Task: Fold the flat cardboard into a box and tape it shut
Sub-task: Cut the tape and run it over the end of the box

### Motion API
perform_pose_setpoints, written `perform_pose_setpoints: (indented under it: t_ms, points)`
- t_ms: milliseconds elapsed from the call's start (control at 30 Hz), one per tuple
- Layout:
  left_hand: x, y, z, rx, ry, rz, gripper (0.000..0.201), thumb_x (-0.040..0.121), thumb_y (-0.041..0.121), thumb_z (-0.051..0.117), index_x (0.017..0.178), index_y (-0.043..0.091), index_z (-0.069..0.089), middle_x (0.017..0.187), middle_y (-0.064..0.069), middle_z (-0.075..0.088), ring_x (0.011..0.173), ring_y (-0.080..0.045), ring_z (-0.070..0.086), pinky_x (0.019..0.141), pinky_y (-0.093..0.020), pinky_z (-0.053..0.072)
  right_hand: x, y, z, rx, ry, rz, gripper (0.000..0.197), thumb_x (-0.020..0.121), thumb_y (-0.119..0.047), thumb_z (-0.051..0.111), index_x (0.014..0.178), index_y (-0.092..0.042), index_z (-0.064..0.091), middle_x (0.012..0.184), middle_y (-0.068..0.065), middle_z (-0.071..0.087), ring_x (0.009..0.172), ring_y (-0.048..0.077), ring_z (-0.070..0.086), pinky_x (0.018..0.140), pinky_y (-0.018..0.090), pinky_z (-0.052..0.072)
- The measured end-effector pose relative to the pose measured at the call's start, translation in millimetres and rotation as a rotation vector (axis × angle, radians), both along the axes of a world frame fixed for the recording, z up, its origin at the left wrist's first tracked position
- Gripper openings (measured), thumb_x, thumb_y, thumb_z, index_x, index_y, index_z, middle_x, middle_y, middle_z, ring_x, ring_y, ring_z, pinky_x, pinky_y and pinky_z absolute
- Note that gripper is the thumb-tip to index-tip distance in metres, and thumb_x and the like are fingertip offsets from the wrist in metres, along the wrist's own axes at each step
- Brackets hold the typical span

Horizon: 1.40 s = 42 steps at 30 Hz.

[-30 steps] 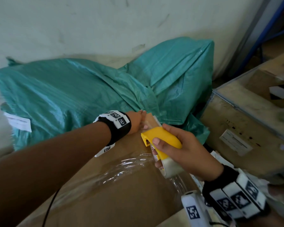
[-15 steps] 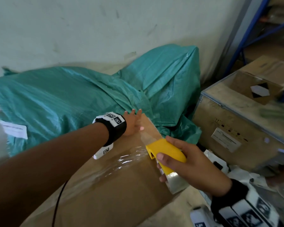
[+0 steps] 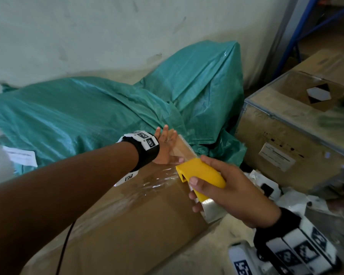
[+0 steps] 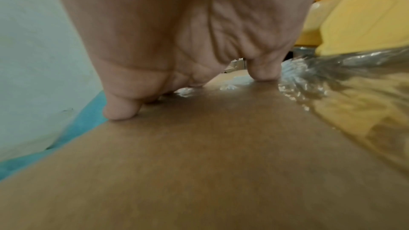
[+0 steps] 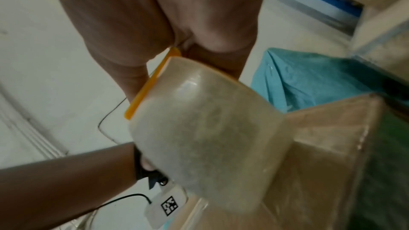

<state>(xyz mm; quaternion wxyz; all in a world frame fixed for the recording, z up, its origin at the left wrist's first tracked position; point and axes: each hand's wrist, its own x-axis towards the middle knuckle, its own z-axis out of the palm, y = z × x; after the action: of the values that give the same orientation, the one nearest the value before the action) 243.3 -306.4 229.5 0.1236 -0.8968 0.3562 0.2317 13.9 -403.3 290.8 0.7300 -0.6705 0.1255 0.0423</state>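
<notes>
A brown cardboard box [image 3: 127, 221] lies in front of me with a strip of clear tape [image 3: 145, 187] running along its top. My left hand [image 3: 166, 147] lies flat near the box's far end, fingers spread and pressing the cardboard [image 4: 221, 146]. My right hand [image 3: 222, 187] grips a yellow tape dispenser [image 3: 201, 175] at the box's right edge. Its roll of clear tape [image 5: 205, 142] hangs below the hand. The tape [image 4: 332, 83] looks wrinkled beside my left thumb.
A teal plastic-wrapped bundle [image 3: 99, 114] lies against the white wall behind the box. A large wrapped carton [image 3: 298, 139] stands to the right, with white packaging scraps [image 3: 270, 187] at its foot. Blue shelving posts [image 3: 298, 34] rise at the far right.
My right hand has drawn the dispenser from the top of the box out to its right edge. My left hand's fingers have spread flat on the far end.
</notes>
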Motion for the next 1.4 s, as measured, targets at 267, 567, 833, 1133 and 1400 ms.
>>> perform_pose_setpoints:
  t_ms: [267,567,833,1133,1400]
  points:
    - [-0.1,4.4,3.8,0.005,0.031,0.014,0.110,0.078,0.081,0.038,0.150,0.023,-0.022,0.156,-0.011,-0.032,0.145,-0.038,-0.021,0.116,-0.060,0.002,-49.9,-12.0,0.0,-0.060,0.093,0.030,0.088,0.082,-0.026,0.074,0.153,-0.036,0.024,0.089,0.018,0.076,0.075,0.032,0.074,0.072,0.039,0.058]
    - [-36.9,7.8,23.2,-0.089,-0.057,-0.037,0.090,0.090,0.065,0.038,0.154,0.022,-0.009,0.159,-0.004,-0.027,0.147,-0.038,-0.015,0.118,-0.057,0.006,-57.2,-6.9,-9.5,-0.080,0.070,-0.014,0.086,0.089,-0.022,0.071,0.157,-0.029,0.018,0.084,0.020,0.074,0.065,0.034,0.068,0.066,0.034,0.056]
    - [-78.9,2.7,23.8,0.020,0.003,-0.103,0.084,0.092,0.067,0.028,0.154,0.024,-0.008,0.162,-0.003,-0.017,0.146,-0.044,-0.009,0.117,-0.054,0.002,-52.8,-1.4,-8.3,-0.059,0.030,-0.019,0.076,0.091,-0.014,0.069,0.154,-0.021,0.027,0.079,0.019,0.070,0.060,0.029,0.064,0.058,0.033,0.054]
    - [-84.2,4.2,31.4,0.050,0.001,-0.099,0.081,0.095,0.063,0.026,0.154,0.022,-0.011,0.161,-0.004,-0.019,0.147,-0.039,-0.012,0.116,-0.053,0.001,-93.3,-7.5,-8.2,-0.085,0.046,0.023,0.085,0.089,-0.018,0.071,0.156,-0.028,0.020,0.085,0.014,0.076,0.070,0.028,0.071,0.072,0.035,0.058]
    - [-89.0,5.4,39.7,0.083,-0.047,-0.081,0.076,0.097,0.060,0.024,0.154,0.023,-0.011,0.162,-0.010,-0.016,0.148,-0.039,-0.008,0.118,-0.050,-0.001,-119.5,-5.4,-26.7,-0.134,0.009,-0.010,0.086,0.087,-0.020,0.071,0.156,-0.029,0.021,0.088,0.013,0.076,0.074,0.022,0.073,0.071,0.032,0.057]
